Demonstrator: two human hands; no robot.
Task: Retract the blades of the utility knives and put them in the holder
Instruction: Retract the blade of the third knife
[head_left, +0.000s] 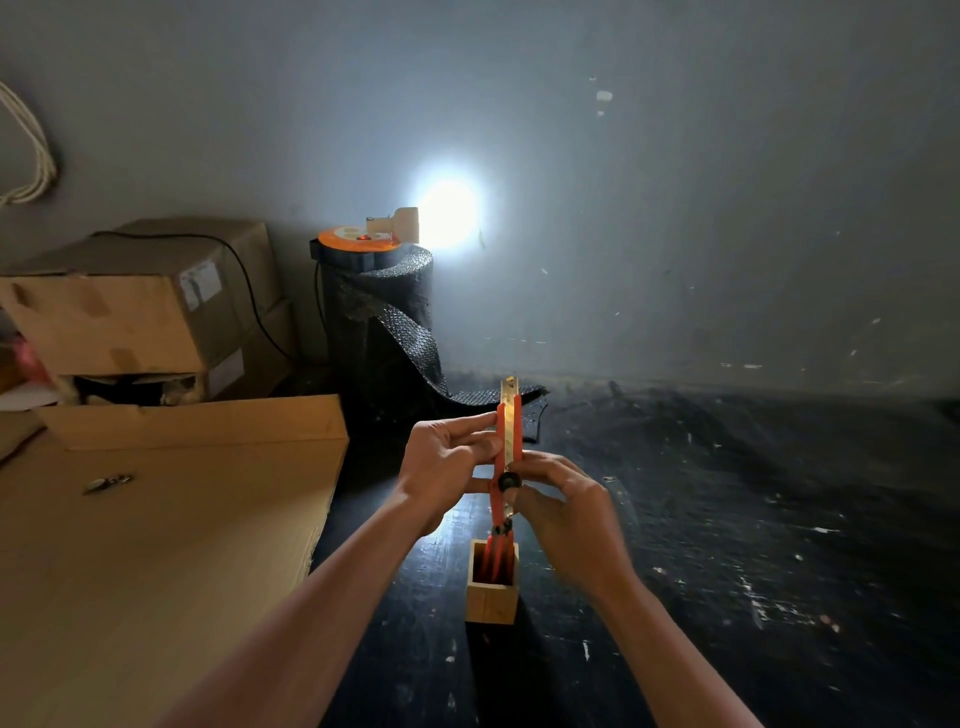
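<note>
I hold an orange utility knife (508, 441) upright in front of me, its metal blade tip sticking out at the top. My left hand (441, 467) grips the body from the left side. My right hand (558, 512) holds the lower part, with the thumb beside the black slider knob. Directly below stands a small square wooden holder (491, 595) on the dark floor, with other orange knives (496, 551) standing inside it.
A large flat cardboard sheet (156, 545) lies at the left. Stacked cardboard boxes (145, 306) sit behind it. A black roll of bubble wrap (379, 322) stands by the wall with an orange reel and a bright lamp on top. Dark floor (727, 519) spreads right.
</note>
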